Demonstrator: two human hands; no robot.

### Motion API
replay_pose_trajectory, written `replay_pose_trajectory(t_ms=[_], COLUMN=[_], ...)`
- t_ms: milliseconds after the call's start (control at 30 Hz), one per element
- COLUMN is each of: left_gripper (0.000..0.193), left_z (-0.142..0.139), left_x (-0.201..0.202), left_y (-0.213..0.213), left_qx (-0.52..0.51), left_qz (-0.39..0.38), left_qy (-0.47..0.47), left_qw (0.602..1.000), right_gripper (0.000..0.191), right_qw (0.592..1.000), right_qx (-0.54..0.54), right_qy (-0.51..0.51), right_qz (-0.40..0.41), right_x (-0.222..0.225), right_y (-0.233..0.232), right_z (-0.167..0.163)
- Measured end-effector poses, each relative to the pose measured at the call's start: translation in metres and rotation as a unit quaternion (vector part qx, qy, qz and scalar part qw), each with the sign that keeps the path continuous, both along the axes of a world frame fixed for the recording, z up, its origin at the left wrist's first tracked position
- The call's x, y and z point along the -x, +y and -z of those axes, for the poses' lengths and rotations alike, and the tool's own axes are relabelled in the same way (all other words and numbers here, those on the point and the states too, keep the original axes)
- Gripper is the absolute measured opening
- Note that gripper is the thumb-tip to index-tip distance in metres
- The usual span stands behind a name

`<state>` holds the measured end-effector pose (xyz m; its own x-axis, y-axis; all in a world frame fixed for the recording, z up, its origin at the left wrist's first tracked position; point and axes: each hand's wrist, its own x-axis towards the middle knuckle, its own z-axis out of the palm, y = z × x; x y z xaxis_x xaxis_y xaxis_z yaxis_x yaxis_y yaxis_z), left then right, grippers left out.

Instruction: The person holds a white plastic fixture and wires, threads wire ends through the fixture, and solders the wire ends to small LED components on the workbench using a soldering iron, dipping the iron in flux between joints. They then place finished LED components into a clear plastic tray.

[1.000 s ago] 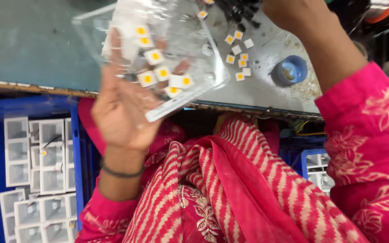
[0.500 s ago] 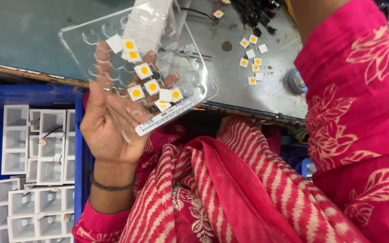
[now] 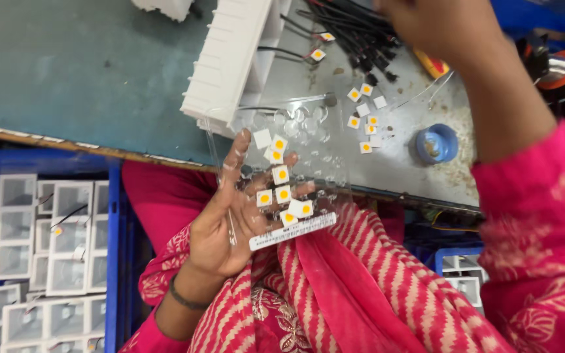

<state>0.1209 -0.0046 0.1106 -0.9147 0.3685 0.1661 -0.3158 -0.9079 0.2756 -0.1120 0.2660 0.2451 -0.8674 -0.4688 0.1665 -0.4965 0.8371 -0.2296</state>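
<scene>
The left hand [image 3: 230,225] lies palm up just off the near edge of the counter [image 3: 80,72], its fingers [image 3: 237,153] spread flat under a clear plastic tray [image 3: 295,163]. The tray holds a handful of small white chips with yellow centres [image 3: 281,174]. A second ago the tray sat higher and further left, tilted over the counter; now it has dropped toward the lap and rests more level, with the chips clustered over the palm. So the tray is only cradled, not pinched.

The right hand [image 3: 439,26] has moved up to the far side of the counter, among the black wires [image 3: 354,33]. Its fingers are cut off by the top of the view, so I cannot tell whether they grip anything.

Loose chips [image 3: 364,111] lie scattered on the counter beside a small blue pot [image 3: 437,144]. A white ribbed housing [image 3: 230,59] stands at the tray's far end. Blue crates of white square housings [image 3: 40,242] sit below the counter's near edge.
</scene>
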Motion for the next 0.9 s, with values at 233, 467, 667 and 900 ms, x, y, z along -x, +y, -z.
replay_pose_trajectory(t_ms=[233, 467, 667, 900], left_gripper=[0.072, 0.068, 0.065, 0.064], left_z=[0.012, 0.026, 0.031, 0.032], left_x=[0.005, -0.01, -0.014, -0.013], left_y=[0.007, 0.025, 0.023, 0.024], left_qx=[0.022, 0.033, 0.048, 0.034], left_qz=[0.031, 0.05, 0.057, 0.056], left_qy=[-0.022, -0.054, -0.065, -0.082], left_qw=[0.999, 0.997, 0.995, 0.994], right_gripper=[0.016, 0.019, 0.017, 0.017], right_qw=[0.995, 0.998, 0.998, 0.999], right_qx=[-0.073, -0.031, -0.028, -0.014], right_qy=[0.027, 0.044, -0.04, -0.013], right_qz=[-0.064, -0.035, 0.03, -0.044], right_x=[-0.058, -0.064, -0.06, -0.072], right_y=[0.052, 0.061, 0.065, 0.057], right_z=[0.067, 0.085, 0.08, 0.067])
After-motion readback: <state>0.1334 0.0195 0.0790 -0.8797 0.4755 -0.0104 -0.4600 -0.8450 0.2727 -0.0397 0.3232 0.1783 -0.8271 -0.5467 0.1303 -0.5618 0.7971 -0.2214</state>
